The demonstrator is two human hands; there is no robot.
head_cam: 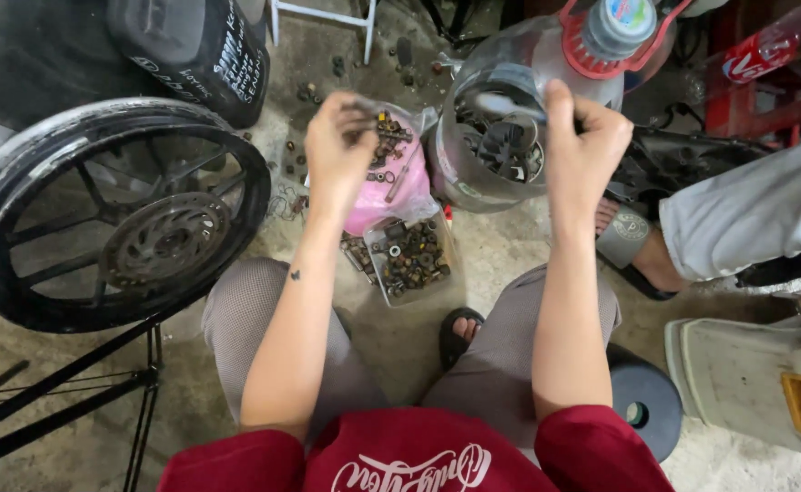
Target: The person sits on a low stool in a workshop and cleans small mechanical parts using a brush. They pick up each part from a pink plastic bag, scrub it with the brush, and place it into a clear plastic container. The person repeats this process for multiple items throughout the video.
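My left hand (pixel 338 150) is raised over a clear plastic bag (pixel 398 178) holding small bolts and a pink lining, and its fingers pinch the bag's edge. Level with it, my right hand (pixel 585 150) grips the other side of the thin clear plastic, in front of a large clear plastic jug (pixel 500 137) with dark metal parts inside. Below the bag, a small clear tray (pixel 411 258) full of rusty nuts and bolts sits on the concrete floor between my knees.
A black motorcycle wheel (pixel 113 214) with a brake disc leans at the left, on a thin black stand (pixel 72 387). Another person's sandalled foot (pixel 632 241) and grey trouser leg are at the right. A round black stool (pixel 646 405) and a pale plastic panel (pixel 755 378) lie lower right.
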